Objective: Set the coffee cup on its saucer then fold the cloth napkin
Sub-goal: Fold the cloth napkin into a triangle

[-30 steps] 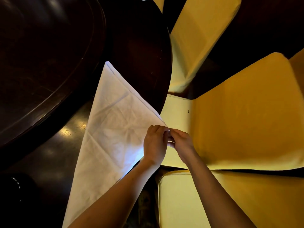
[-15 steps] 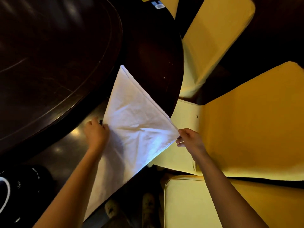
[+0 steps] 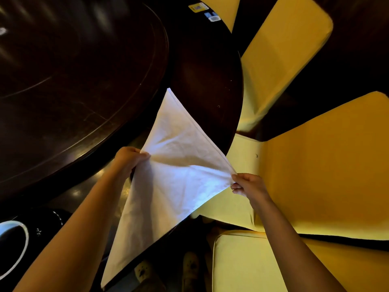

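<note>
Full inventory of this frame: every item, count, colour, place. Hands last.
white cloth napkin: 1, white, folded into a triangle, on the near table edge, partly lifted and overhanging it
dark round wooden table: 1, dark brown, glossy, fills the left and centre
raised round centre panel: 1, dark brown, on the table, upper left
yellow-covered chairs: at least 3, yellow, around the table's right side
dark cup with white rim: 1, black and white, bottom left, partly cut off; saucer cannot be made out
small labels: about 2, yellow and white-blue, far table edge, top
shoes: 2, pale, on the floor, bottom centre
left hand: 1, pinching the napkin's left edge
right hand: 1, pinching the napkin's right corner
</note>
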